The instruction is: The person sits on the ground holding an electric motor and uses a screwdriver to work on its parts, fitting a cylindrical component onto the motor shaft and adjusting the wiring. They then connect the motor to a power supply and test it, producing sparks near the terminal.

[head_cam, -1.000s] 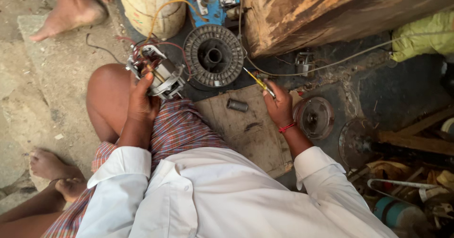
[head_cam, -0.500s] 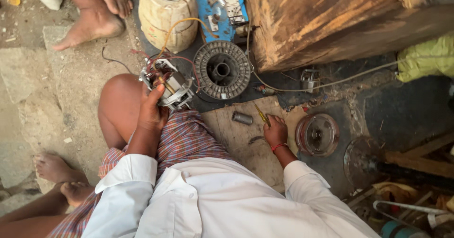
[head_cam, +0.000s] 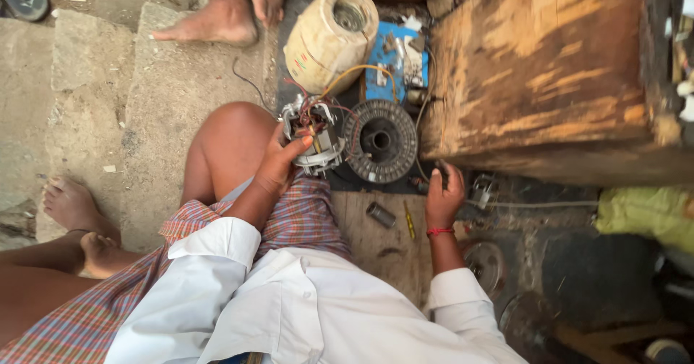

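Dusty floor, left hand [head_cam: 278, 167] gripping motor [head_cam: 312, 136]

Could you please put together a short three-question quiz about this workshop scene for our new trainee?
1. True or false: the left hand grips the small wired motor part against the knee.
2. Which thing lies on the wooden board between the two hands? A) a yellow-handled screwdriver B) a hammer C) a paintbrush
3. Fill in: the right hand reaches down beside the round, ribbed ____.

Key:
1. True.
2. A; a small metal cylinder lies next to it.
3. Disc, the dark ring-shaped part in front of the cream wound coil.
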The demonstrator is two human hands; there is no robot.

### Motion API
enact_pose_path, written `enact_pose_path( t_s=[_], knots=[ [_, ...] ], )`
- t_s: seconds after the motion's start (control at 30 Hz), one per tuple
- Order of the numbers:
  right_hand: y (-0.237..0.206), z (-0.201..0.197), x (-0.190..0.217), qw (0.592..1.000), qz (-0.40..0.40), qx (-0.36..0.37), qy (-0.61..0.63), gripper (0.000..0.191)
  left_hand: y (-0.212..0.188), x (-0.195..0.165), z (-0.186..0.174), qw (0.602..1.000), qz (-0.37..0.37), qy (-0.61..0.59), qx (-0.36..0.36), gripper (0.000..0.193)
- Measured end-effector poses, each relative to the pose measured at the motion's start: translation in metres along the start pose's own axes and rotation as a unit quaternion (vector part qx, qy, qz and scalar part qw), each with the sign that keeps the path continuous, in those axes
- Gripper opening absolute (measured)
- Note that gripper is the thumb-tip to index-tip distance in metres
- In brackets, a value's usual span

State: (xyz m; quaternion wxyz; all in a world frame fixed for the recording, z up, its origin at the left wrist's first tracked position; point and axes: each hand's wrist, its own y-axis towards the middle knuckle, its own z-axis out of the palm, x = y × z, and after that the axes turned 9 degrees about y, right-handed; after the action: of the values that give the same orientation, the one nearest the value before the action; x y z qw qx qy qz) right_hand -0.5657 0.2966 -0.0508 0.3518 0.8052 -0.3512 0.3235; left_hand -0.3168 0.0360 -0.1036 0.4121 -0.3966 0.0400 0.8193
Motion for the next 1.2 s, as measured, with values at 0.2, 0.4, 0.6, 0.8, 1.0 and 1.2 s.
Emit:
enact_pose_path(
  t_s=[0.2,0.4,0.6,0.8,1.0,1.2],
  knots=[
    [0.080,0.058,0.025,0.944,0.138,0.021,0.300,0.033,-0.008,-0.020,0.008,0.996,-0.018,-0.081,0.041,0.066],
    [0.168,0.126,0.066,0.968,-0.042,0.164,0.185,0.043,-0.031,-0.039,0.003,0.997,-0.017,-0.065,0.040,0.067],
    [0.222,0.200,0.123,0.948,-0.163,0.246,-0.122,0.097,-0.054,-0.061,-0.007,0.999,0.018,-0.044,0.010,0.071],
    [0.240,0.253,0.148,0.919,-0.025,0.308,-0.247,0.137,-0.092,-0.083,-0.019,0.996,0.037,-0.054,-0.061,0.079],
    [0.246,0.267,0.140,0.913,0.020,0.326,-0.245,0.147,-0.101,-0.083,-0.035,0.994,0.028,-0.093,-0.053,0.075],
    [0.242,0.273,0.144,0.923,-0.015,0.288,-0.254,0.137,-0.093,-0.081,-0.033,0.994,0.025,-0.084,-0.064,0.074]
  ],
)
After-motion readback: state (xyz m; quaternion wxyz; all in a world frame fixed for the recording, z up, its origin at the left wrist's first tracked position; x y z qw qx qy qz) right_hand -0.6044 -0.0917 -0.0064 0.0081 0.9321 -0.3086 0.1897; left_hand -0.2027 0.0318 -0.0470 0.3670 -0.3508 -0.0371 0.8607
